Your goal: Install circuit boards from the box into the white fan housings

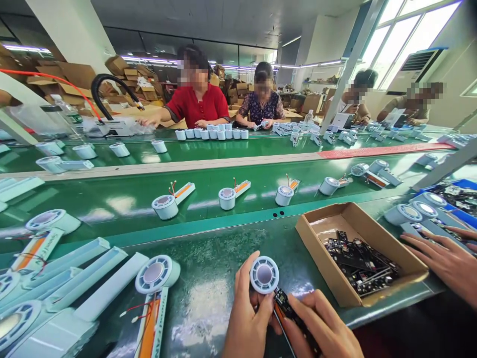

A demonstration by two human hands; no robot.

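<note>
My left hand (244, 311) is wrapped round a pale handheld fan body (264, 275), its round vented head facing up. The fan's handle runs down toward me and is partly hidden by my fingers. My right hand (326, 323) pinches a narrow black circuit board (282, 300) at the handle, just below the head; whether the board sits inside the handle I cannot tell. To the right of my hands, a cardboard box (320, 263) holds a heap of black circuit boards (359, 261). Left of me lies another fan body (158, 275) with an orange strip and red wires in its handle.
Pale handle parts and fan bodies (93, 276) pile up at the left. Beyond the bench, a green conveyor (201, 219) carries several fan bodies. A co-worker's hands (439, 253) are at the right, near a blue tray (464, 214). Several people sit across the line.
</note>
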